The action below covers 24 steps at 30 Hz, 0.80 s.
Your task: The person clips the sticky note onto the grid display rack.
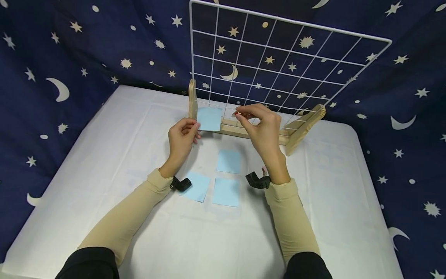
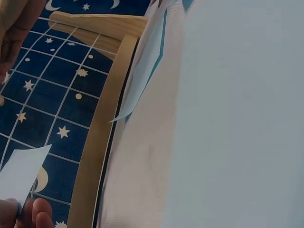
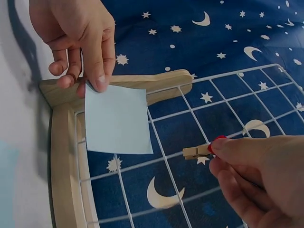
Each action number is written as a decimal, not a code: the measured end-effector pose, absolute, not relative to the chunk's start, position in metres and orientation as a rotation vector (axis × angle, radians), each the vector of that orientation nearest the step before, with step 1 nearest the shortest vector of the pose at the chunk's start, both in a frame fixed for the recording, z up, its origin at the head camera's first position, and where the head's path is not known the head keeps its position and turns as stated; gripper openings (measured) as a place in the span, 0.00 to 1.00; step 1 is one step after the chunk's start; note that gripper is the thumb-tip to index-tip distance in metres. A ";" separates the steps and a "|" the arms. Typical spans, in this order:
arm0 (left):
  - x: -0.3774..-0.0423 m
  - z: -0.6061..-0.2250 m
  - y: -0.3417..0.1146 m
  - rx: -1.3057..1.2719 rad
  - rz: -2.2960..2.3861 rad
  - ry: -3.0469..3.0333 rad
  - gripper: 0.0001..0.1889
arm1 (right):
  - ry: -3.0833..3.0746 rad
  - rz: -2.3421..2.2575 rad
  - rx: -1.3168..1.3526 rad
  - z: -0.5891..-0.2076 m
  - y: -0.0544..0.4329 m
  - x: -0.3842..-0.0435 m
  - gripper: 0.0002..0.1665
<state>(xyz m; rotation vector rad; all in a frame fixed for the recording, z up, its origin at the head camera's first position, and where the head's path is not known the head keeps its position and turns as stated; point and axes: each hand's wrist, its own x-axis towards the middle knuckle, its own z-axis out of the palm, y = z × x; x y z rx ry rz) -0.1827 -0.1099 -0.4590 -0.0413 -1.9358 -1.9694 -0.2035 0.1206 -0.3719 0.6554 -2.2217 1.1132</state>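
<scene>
My left hand [image 1: 182, 139] pinches the lower left corner of a light blue paper square [image 1: 209, 119] between thumb and fingers. That paper stands upright in front of the lower left part of a white wire grid [image 1: 258, 69]. In the right wrist view, my right hand [image 3: 261, 175] pinches a small wooden clothespin [image 3: 195, 152] with a red piece at the gripped end. The clothespin's tip points toward the paper [image 3: 118, 119] but stays apart from it. In the left wrist view the left fingertips [image 2: 35, 211] hold the paper [image 2: 23, 171] at its edge.
Three more blue paper squares [image 1: 228, 161] lie on the white-covered table [image 1: 167, 240] between the forearms. The grid stands in a wooden base with upright side pieces [image 1: 306, 130]. Behind it hangs a dark blue cloth [image 1: 115, 35] with stars and moons. A small reddish item [image 1: 264, 170] shows by the right wrist.
</scene>
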 end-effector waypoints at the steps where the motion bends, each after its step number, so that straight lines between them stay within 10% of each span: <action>1: -0.181 -0.455 -0.110 -0.039 -1.971 -1.934 0.08 | -2.218 1.111 0.662 -0.371 0.118 -0.205 0.08; 24: -0.192 -0.471 -0.113 -0.032 -1.919 -1.929 0.08 | -2.151 1.008 0.701 -0.379 0.070 -0.229 0.07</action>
